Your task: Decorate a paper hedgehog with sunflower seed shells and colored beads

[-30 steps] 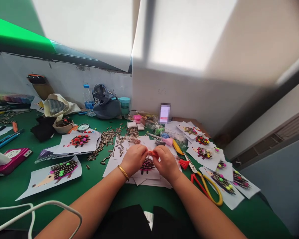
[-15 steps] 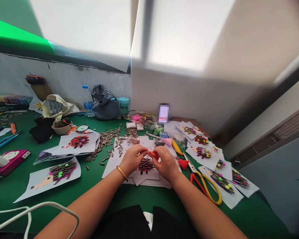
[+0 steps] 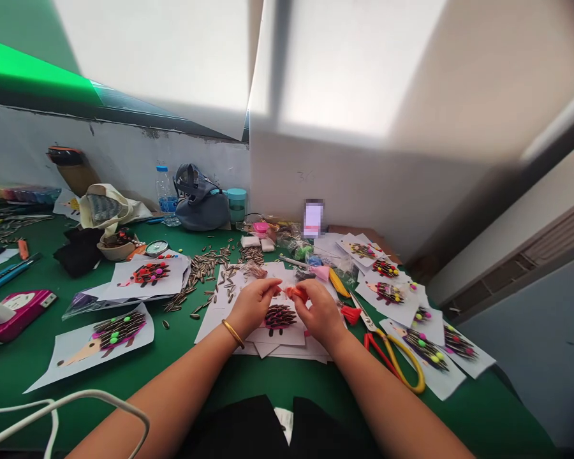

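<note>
My right hand is closed on a lump of orange-red modelling clay, with what looks like clear wrap around it. Just left of it, my left hand has thumb and forefinger pinched; whatever lies between them is too small to make out. A narrow gap separates the fingertips. Below them lies a paper hedgehog picture covered with sunflower seeds on a magenta body. It rests on a stack of white sheets. Seeds also lie loose on the sheets, left of my hands.
Yellow-handled scissors and red clay lie to the right. Finished-looking hedgehog pictures overlap beyond them; another hedgehog sheet is at left. A seed pile, water bottle, blue bag and phone stand farther back.
My fingertips have drawn slightly apart, the left hand shifting left, and more of the hedgehog picture shows between them. The orange-red clay stays in my right hand.
</note>
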`<state>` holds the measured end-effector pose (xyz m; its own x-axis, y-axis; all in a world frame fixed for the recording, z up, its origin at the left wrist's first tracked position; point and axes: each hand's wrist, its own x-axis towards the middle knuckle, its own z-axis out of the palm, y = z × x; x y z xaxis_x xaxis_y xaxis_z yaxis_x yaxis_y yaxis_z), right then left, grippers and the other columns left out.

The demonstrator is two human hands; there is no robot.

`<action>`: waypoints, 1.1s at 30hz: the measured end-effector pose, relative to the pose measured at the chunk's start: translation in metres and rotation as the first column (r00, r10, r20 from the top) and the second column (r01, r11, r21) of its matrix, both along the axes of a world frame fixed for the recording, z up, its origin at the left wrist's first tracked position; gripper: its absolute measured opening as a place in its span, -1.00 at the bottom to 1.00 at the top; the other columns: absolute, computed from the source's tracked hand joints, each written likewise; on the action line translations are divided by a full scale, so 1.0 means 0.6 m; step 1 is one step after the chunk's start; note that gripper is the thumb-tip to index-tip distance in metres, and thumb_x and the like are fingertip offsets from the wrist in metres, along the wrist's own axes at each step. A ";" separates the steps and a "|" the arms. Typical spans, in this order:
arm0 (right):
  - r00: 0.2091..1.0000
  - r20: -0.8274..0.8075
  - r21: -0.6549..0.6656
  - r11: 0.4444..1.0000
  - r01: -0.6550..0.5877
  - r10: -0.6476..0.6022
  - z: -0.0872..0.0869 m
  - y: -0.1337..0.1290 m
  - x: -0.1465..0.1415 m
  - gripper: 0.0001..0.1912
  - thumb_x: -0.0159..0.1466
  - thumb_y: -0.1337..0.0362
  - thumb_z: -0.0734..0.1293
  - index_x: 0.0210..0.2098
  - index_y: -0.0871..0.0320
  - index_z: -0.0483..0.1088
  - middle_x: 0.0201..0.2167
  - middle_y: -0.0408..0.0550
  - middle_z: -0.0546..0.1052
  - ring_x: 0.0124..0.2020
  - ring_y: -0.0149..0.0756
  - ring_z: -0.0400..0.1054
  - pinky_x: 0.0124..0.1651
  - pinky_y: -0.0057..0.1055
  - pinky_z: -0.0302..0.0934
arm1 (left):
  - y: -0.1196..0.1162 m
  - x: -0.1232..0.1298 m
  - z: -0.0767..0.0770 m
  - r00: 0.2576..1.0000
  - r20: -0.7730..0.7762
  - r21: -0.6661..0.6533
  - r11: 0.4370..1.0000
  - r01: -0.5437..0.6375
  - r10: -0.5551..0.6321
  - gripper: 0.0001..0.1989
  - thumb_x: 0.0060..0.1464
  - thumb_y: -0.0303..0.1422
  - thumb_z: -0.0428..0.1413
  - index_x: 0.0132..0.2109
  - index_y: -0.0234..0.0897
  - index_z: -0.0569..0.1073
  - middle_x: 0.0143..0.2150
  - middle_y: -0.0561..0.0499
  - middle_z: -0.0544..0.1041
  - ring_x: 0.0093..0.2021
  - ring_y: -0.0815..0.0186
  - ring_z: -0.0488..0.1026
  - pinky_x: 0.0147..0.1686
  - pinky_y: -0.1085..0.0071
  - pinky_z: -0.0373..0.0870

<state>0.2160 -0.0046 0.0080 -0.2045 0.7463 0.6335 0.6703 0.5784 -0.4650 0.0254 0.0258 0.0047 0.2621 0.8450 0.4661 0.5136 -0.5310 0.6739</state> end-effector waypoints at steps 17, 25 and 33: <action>0.955 0.125 0.099 0.961 0.257 -0.269 -0.017 0.041 0.069 -0.68 0.20 0.43 0.21 -0.06 0.17 0.38 -0.15 0.09 0.47 -0.09 -0.09 0.30 0.01 -0.12 0.21 | -0.002 0.000 -0.001 0.977 0.212 -0.170 0.985 0.025 0.012 -0.74 0.22 -0.27 -0.01 -0.06 -0.24 0.48 -0.26 -0.02 0.62 -0.26 0.30 0.55 -0.19 0.35 0.45; 0.888 0.224 0.049 0.915 0.402 -0.402 -0.051 0.062 0.093 -0.48 0.05 0.57 0.20 -0.03 0.11 0.43 -0.08 0.08 0.49 -0.02 -0.04 0.30 0.05 -0.07 0.19 | 0.002 -0.004 -0.003 0.990 0.129 -0.039 0.998 -0.048 0.053 -0.83 0.06 -0.26 0.16 -0.23 -0.22 0.54 -0.30 0.00 0.58 -0.28 0.28 0.48 -0.25 0.35 0.41; 0.985 0.079 0.181 0.974 0.138 -0.154 -0.002 0.025 0.053 -0.59 0.30 0.34 0.18 0.14 0.13 0.31 0.13 0.09 0.38 0.22 -0.06 0.17 0.25 0.07 0.06 | -0.011 0.004 0.012 0.976 0.220 -0.214 0.976 0.041 0.007 -0.77 0.06 -0.18 0.14 -0.39 -0.26 0.50 -0.50 0.06 0.50 -0.47 0.35 0.41 -0.42 0.43 0.35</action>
